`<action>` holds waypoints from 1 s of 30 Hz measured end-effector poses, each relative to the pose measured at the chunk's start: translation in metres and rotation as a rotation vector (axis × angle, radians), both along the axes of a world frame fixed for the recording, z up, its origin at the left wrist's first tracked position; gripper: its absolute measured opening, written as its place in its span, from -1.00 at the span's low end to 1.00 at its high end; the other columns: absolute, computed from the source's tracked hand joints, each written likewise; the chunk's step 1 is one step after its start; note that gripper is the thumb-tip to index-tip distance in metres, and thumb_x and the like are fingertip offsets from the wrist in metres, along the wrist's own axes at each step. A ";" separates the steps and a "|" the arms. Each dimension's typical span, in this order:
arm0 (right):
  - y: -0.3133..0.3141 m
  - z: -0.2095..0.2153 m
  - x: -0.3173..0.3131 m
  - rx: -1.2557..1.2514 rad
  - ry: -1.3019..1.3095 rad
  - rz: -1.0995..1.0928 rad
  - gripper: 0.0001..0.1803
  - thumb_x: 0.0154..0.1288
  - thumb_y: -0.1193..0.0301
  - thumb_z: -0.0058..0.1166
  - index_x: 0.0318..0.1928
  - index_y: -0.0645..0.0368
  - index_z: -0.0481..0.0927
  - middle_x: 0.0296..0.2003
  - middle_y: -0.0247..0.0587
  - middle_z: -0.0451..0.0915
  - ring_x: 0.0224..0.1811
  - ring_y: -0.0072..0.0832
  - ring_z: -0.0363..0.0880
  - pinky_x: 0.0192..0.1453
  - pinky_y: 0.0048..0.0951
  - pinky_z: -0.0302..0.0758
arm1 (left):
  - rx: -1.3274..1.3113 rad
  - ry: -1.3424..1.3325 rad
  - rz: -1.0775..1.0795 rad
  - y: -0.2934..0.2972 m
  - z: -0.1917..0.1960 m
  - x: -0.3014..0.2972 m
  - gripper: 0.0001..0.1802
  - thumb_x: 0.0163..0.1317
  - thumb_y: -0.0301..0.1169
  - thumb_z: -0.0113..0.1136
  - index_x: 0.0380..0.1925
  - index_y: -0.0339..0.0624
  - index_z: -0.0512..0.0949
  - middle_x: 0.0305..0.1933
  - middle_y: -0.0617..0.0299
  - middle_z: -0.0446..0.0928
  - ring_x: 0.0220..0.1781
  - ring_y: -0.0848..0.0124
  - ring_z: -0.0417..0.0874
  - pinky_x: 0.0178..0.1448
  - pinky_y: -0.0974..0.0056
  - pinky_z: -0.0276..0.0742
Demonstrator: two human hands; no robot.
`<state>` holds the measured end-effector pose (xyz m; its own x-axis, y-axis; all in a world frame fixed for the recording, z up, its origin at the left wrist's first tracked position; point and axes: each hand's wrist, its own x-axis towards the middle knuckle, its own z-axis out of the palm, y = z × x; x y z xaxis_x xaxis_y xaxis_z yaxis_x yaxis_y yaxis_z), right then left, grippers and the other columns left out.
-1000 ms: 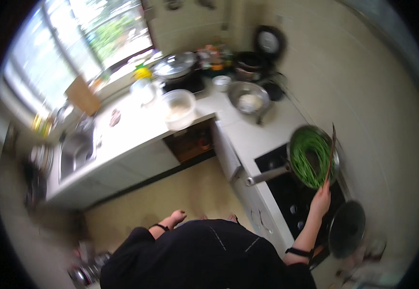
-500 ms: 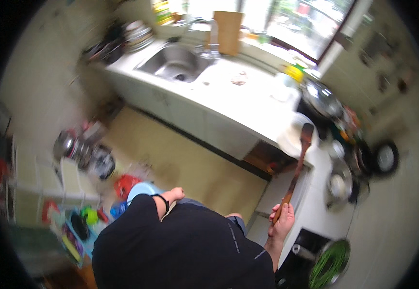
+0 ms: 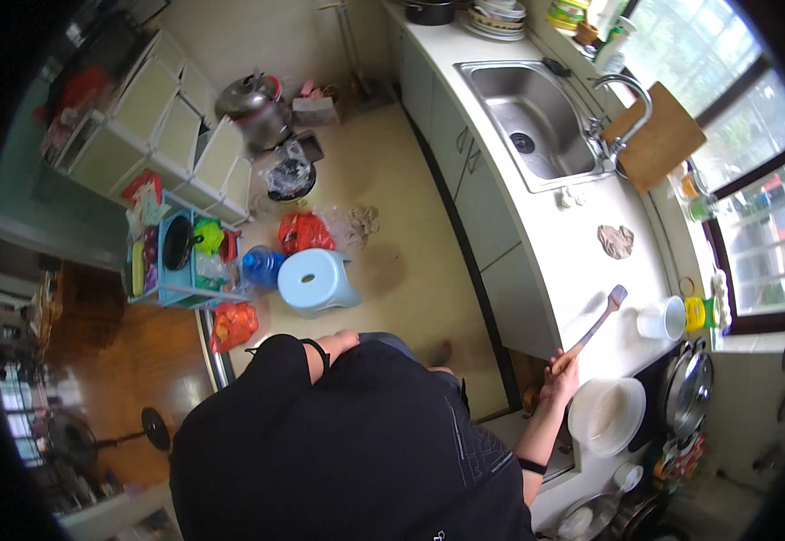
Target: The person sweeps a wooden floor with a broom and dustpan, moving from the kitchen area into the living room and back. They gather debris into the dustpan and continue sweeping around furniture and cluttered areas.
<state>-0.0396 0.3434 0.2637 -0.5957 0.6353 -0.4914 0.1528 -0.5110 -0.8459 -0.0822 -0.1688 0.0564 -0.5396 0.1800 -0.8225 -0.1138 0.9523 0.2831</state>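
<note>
Right hand [image 3: 562, 377] grip closed on spatula [image 3: 592, 328] over surface [image 3: 582, 243] near bowl [image 3: 605, 416]; left hand [image 3: 343, 341] grip unclear, at hip.

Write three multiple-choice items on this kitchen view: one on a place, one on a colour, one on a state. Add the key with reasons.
1. Where is the spatula?
A. In the sink
B. Held above the white counter
C. On the floor

2. What colour is the stool on the floor?
A. Light blue
B. Red
C. Black

3. How is the right hand?
A. Open and empty
B. Flat on the counter
C. Closed on the spatula's wooden handle

Key: 1 B, its head is over the counter beside a white cup, well clear of the sink. 2 A, its seat is pale blue. 3 C, the fingers wrap the handle's lower end.
</note>
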 end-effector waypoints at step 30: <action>-0.360 -0.035 -0.570 1.439 0.539 2.000 -0.56 0.08 0.31 0.01 0.00 0.19 0.43 -0.12 0.17 0.47 -0.10 -0.01 0.48 -0.05 -0.18 0.46 | 0.138 0.205 0.907 -0.148 -0.051 -0.214 -0.58 0.07 -0.10 0.11 -0.13 -0.09 0.55 -0.13 0.02 0.56 -0.07 0.11 0.55 0.02 0.16 0.44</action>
